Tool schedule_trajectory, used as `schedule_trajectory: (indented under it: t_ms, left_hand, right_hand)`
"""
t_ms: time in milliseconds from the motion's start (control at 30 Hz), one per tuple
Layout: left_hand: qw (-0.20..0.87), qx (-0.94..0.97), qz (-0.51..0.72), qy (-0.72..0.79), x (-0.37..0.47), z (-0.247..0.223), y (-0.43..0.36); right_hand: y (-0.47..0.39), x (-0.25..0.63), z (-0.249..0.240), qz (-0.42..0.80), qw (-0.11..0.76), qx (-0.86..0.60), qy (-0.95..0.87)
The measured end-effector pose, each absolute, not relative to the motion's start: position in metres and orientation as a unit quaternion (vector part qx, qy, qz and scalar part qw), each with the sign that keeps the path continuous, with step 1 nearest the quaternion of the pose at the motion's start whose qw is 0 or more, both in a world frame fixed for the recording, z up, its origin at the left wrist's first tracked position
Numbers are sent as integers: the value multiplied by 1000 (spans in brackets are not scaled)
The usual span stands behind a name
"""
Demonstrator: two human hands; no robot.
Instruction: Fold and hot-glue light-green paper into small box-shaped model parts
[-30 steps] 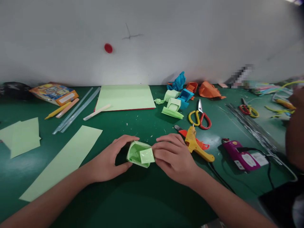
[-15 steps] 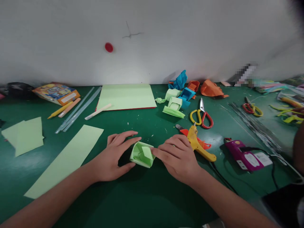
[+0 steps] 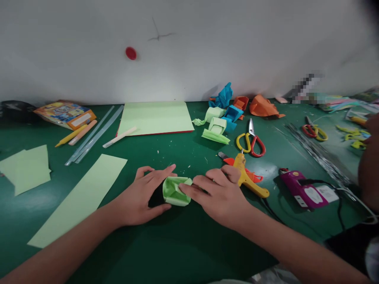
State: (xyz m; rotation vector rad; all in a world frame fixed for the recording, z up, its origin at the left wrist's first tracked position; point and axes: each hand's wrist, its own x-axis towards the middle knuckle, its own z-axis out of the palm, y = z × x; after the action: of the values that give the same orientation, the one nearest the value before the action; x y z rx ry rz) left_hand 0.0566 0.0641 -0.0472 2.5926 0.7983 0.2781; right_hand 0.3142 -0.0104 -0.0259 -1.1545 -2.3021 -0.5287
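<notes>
A small open box folded from light green paper (image 3: 174, 193) rests on the dark green table between both hands. My left hand (image 3: 145, 195) is curved round its left side, thumb at the lower corner and fingers along the upper edge. From the right, my right hand (image 3: 217, 193) presses its index finger onto the flap inside the box, the other fingers curled at the right rim. To the left lies a long green paper strip (image 3: 85, 197), partly under my left forearm.
A yellow glue gun (image 3: 251, 183), scissors (image 3: 257, 145) and a purple power box (image 3: 308, 189) lie right. Folded paper pieces (image 3: 217, 126) and a green sheet (image 3: 156, 116) are behind. Glue sticks (image 3: 94, 138) lie left. Another person's arm (image 3: 368, 165) shows at the right edge.
My right index finger has moved left, from the box's right edge onto its inner flap. The flap now lies lower inside. The whole view has shifted slightly.
</notes>
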Motion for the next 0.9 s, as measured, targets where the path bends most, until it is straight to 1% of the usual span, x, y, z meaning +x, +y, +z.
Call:
schedule_trajectory:
  t_ms: [167, 367, 633, 900]
  left_hand:
    - [200, 934, 125, 270, 58, -50, 63]
    - [197, 935, 140, 260, 59, -52, 62]
    - [193, 930, 156, 272, 60, -55, 59]
    - [211, 924, 146, 283, 62, -56, 57]
  right_hand:
    - [-11, 306, -10, -194, 204, -394, -875]
    - [-5, 304, -1, -234, 154, -349, -894]
    - [12, 299, 0, -217, 132, -256, -933]
    - [12, 303, -4, -184, 109, -234, -948]
